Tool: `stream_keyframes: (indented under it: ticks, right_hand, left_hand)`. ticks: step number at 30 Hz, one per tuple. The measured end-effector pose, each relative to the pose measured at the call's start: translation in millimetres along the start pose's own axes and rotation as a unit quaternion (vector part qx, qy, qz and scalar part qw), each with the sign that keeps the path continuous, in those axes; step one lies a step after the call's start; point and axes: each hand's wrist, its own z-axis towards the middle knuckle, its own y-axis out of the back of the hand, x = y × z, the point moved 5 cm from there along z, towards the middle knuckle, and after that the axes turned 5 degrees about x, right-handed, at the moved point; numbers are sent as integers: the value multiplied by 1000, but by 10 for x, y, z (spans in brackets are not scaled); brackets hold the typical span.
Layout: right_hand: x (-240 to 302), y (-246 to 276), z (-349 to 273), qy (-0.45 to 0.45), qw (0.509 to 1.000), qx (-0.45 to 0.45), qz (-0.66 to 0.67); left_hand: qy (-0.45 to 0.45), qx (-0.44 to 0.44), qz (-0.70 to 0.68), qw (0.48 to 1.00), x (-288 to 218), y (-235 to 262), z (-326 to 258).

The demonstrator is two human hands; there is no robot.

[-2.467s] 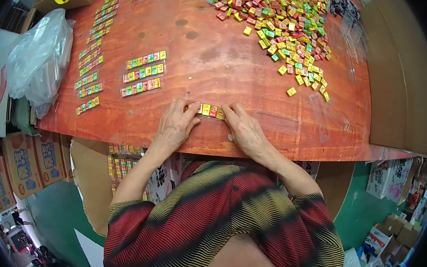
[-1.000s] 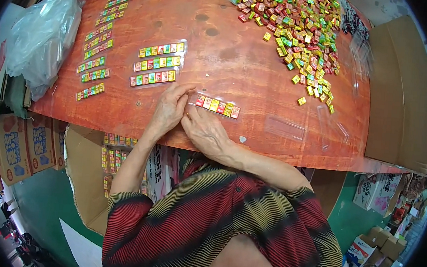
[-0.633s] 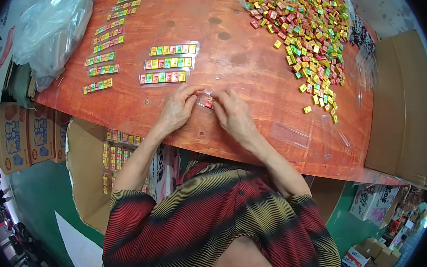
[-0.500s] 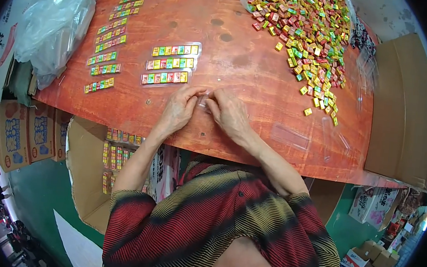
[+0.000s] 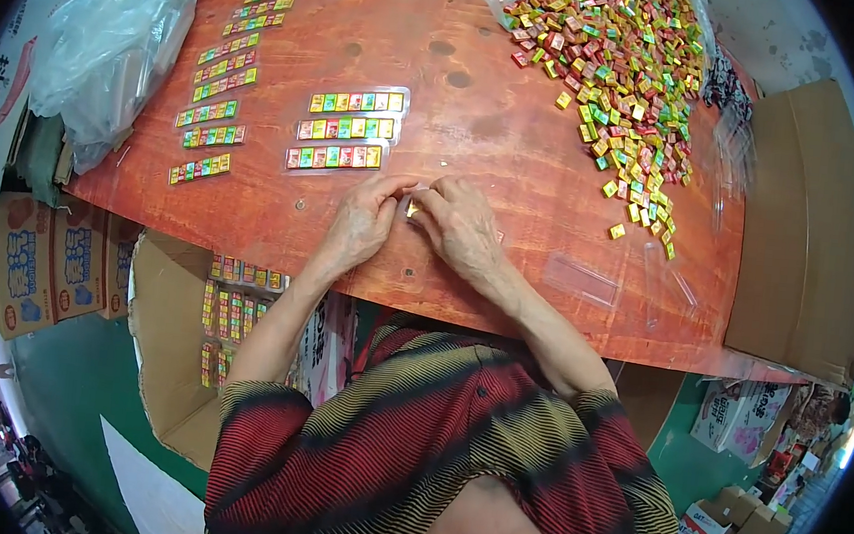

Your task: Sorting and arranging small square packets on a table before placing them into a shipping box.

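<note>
My left hand point(image 5: 358, 225) and my right hand point(image 5: 464, 232) nearly meet at the table's front edge, fingers bent and closed. Between them is a clear plastic tray, mostly hidden by the fingers. A small yellow block point(image 5: 412, 209) shows at my right fingertips, over that tray. My left thumb and index finger pinch the tray's left end. Just beyond lie filled clear trays point(image 5: 334, 156), each with a row of small coloured blocks in yellow, red and green.
Loose coloured blocks form a big heap point(image 5: 623, 72) at the far right. Clear trays point(image 5: 582, 279) lie right of my hands. Rows of filled trays point(image 5: 214, 137) run along the left, beside a plastic bag point(image 5: 113, 52). A carton point(image 5: 175, 348) below the table holds filled trays.
A yellow block now shows between my hands, where only clear plastic showed before. My hands stay in nearly the same place; the whole view has shifted slightly.
</note>
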Motion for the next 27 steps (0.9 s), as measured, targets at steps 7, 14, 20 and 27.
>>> stream_keyframes:
  ticks: [7, 14, 20, 27]
  right_hand:
    - [19, -92, -38, -78, 992, -54, -79]
    - [-37, -50, -45, -68, 992, -73, -71]
    - [-64, -64, -32, -59, 995, -69, -43]
    - [-109, -54, -40, -105, 994, -31, -26]
  left_hand:
    - [11, 1, 2, 1000, -65, -1, -3]
    - [-2, -8, -9, 1000, -54, -27, 6]
    - [20, -14, 11, 1000, -45, -7, -8]
    - [13, -10, 0, 1000, -32, -55, -14]
